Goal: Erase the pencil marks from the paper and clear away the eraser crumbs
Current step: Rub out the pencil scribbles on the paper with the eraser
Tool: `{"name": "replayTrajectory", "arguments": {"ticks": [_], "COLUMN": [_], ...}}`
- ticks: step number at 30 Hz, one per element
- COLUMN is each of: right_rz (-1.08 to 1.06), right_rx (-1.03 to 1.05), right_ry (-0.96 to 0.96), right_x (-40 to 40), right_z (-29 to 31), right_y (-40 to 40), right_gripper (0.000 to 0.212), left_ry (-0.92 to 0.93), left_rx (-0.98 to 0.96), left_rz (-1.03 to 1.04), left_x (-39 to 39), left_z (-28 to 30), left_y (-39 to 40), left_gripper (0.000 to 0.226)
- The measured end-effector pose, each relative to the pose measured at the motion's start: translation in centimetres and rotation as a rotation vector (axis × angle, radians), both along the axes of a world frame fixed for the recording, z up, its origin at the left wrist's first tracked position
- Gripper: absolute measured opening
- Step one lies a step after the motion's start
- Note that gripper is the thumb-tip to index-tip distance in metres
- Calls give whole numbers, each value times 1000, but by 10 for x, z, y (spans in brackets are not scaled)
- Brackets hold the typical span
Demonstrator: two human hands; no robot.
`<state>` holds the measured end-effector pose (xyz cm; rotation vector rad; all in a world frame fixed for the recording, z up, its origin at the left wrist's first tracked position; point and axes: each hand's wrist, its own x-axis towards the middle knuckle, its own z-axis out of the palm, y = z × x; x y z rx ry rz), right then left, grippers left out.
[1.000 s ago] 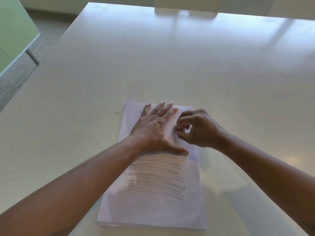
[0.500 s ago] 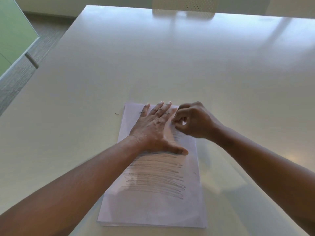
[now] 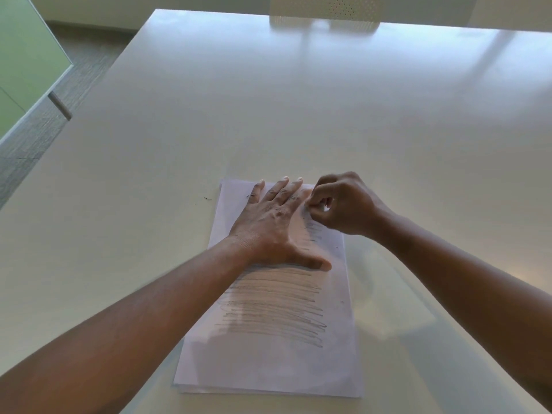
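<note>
- Our right hand (image 3: 343,204) has its grip clenched into a pinch at the far right corner of the paper (image 3: 268,363); a pale glint between the fingertips is probably the eraser, though we cannot tell for sure.
- Our left hand (image 3: 274,228) lies flat, fingers straight, pressing the sheet's upper half onto the worktop (image 3: 268,115).
- We judge the paper light, thin and quick to crease or slide, so it wants pinning close beside the rubbed patch, as now, not lifting by an edge.
- Pencil marks (image 3: 274,309) cover the middle of the sheet in dense rows, so we reckon most of the erasing remains.
- We see a few dark specks near the right hand and one on the worktop left of the sheet; these may be crumbs.
- Glossy and pale, the worktop looks slippery under paper; a perforated chair back (image 3: 325,10) stands at its far edge, with grey flooring to the left.
</note>
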<state>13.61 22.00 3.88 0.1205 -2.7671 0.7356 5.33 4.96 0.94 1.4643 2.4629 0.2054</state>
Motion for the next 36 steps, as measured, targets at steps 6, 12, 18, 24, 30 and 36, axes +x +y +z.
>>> {"name": "replayTrajectory", "arguments": {"ticks": [6,12,18,24,30,36], "right_rz": [205,70,106,222,7,194], "right_rx": [-33,-18,-14,-8,-29,-44], "right_ry": [-84,-35,-44,-105,-39,-104], "right_x": [23,10,10,20,3,28], "right_z": [5,1,4,6,1,2], "right_y": [-12,0,3,-4,6,-9], "right_gripper": [6,5,7,9,5,6], "left_ry": [0,17,8,-12,-3,-21], "left_rx": [-17,-18,-5,3,12,11], "left_rz": [-12,-13,-11,-6,-8,-1], "left_x": [-1,-1,-1,-2,-2,-1], "left_z": [-1,-3,-3,-4,-3,-3], "left_y": [0,-1,0,-1,-1,0], "left_gripper": [140,139,138,138,137,139]}}
